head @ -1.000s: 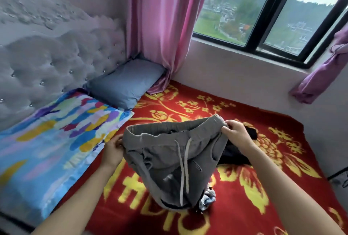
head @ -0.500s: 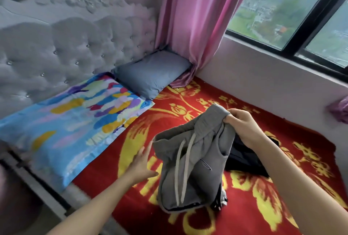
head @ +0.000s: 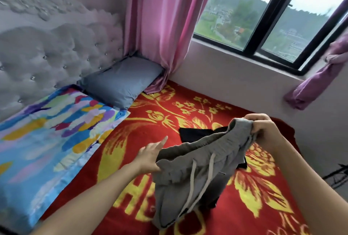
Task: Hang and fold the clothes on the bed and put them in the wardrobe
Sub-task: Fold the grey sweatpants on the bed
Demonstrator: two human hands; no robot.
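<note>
Over bed [head: 116, 155]: right grip [head: 263, 127] pinches shorts [head: 188, 189] waistband; left grip [head: 149, 156] straight-fingered, touching other end. Limp, light; take waistband corners.

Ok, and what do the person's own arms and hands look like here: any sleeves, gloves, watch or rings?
The left forearm and right forearm are bare to the frame's edge, with no sleeve or cuff in view. The left hand and right hand wear no gloves. No watch, bracelet or ring shows on either wrist or on the fingers in view.
</note>
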